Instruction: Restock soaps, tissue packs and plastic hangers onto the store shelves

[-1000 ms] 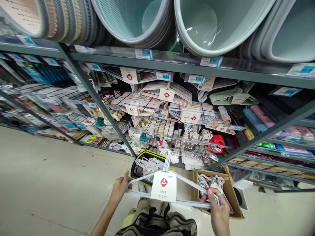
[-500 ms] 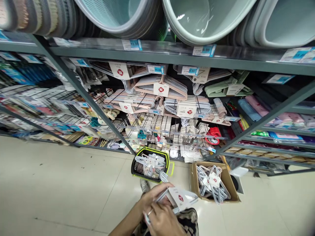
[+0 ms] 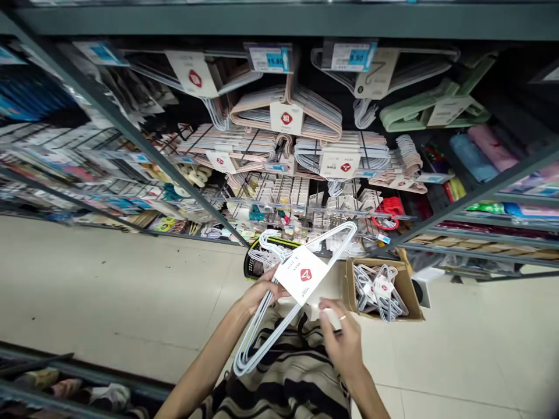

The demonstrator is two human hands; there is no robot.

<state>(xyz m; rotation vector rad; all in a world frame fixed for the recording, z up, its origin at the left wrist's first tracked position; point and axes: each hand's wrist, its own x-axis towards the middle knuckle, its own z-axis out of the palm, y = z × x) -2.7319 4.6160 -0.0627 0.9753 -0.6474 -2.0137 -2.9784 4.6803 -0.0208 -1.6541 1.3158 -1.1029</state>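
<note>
My left hand point(image 3: 262, 293) is closed around a bundle of white clothes hangers point(image 3: 266, 352) held together by a white card sleeve point(image 3: 302, 274) with a red mark. The bundle lies aslant in front of my body, its hooks toward the upper left. My right hand point(image 3: 344, 340), with a ring on one finger, is just right of the card and apart from it. Its thumb and forefinger are spread, and no hanger is in it. Behind the bundle, a black basket with a yellow-green rim point(image 3: 250, 269) is partly hidden.
On the floor to the right stands an open cardboard box point(image 3: 410, 288) holding more white hangers point(image 3: 383, 291). Ahead, a shelf rack point(image 3: 262, 22) carries hanging packs of pink and white hangers point(image 3: 286, 116) and green hangers point(image 3: 437, 107). Another low rack point(image 3: 78, 381) is at lower left.
The hanger bundle has been turned and raised, so its card faces up. My right hand has come off it toward the right. The view has tipped downward.
</note>
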